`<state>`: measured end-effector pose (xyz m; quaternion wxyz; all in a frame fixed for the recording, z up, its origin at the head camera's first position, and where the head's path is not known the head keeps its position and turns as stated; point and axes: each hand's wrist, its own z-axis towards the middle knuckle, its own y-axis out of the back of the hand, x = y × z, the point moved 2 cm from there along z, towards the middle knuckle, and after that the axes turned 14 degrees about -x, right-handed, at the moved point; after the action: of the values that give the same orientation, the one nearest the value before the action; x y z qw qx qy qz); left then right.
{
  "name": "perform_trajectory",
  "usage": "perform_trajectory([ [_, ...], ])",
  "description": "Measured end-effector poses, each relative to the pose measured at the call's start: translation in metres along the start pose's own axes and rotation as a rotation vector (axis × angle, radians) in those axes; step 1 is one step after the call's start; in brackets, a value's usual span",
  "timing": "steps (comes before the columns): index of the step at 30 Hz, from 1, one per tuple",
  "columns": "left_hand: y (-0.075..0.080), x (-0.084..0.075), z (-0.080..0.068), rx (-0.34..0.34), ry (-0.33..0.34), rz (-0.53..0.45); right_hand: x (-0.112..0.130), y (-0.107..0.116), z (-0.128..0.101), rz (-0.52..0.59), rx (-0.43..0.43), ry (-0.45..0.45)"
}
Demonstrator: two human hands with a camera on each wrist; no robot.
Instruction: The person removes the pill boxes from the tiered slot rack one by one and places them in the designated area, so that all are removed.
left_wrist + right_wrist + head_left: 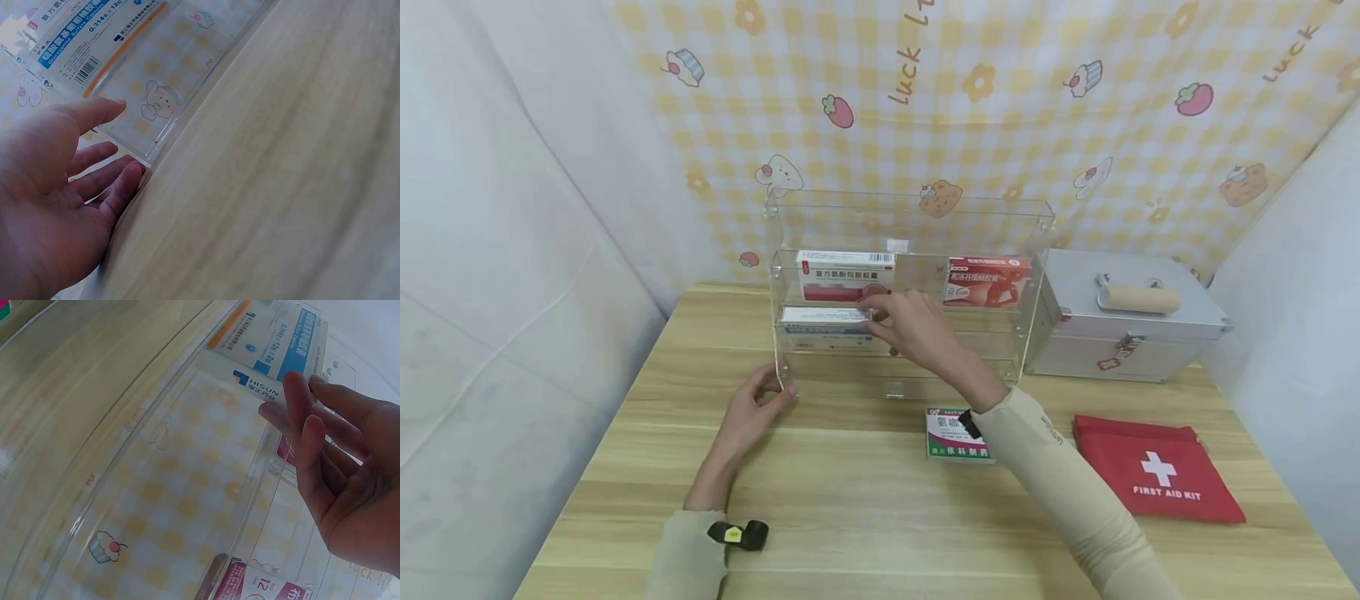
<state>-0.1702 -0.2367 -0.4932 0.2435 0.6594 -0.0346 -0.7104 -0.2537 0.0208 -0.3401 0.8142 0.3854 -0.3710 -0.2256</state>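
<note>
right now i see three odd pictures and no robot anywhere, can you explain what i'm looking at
No machine here, just a person's bare hands. The wide picture looks down from the head; the two closer ones come from the left and right wrists.

On the wooden table stands a clear rack with medicine boxes on its shelves. In front of it lies a green-and-white box; to the right are a silver case and a red first aid pouch.

The left hand touches the rack's lower left corner. The right hand has its fingertips at the end of a blue-and-white box on the rack; whether it grips that box is hard to tell.
</note>
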Motion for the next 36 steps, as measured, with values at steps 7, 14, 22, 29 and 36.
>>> perform_trajectory([
  [7,0.0,0.001,0.001,-0.005,-0.003,-0.008,0.004,0.012,0.001,0.073,-0.046,-0.031],
  [14,0.002,-0.012,-0.003,0.02,0.023,-0.023,0.017,0.05,-0.003,0.03,-0.185,0.059],
  [22,0.008,-0.04,-0.013,0.028,0.021,0.007,0.028,0.068,-0.008,0.039,-0.225,0.117],
  [29,0.003,-0.02,-0.008,0.025,0.046,-0.024,0.029,0.07,-0.01,0.045,-0.217,0.115],
  [36,-0.001,0.001,0.0,0.009,0.021,0.008,0.027,0.075,-0.013,0.114,-0.199,0.103],
])
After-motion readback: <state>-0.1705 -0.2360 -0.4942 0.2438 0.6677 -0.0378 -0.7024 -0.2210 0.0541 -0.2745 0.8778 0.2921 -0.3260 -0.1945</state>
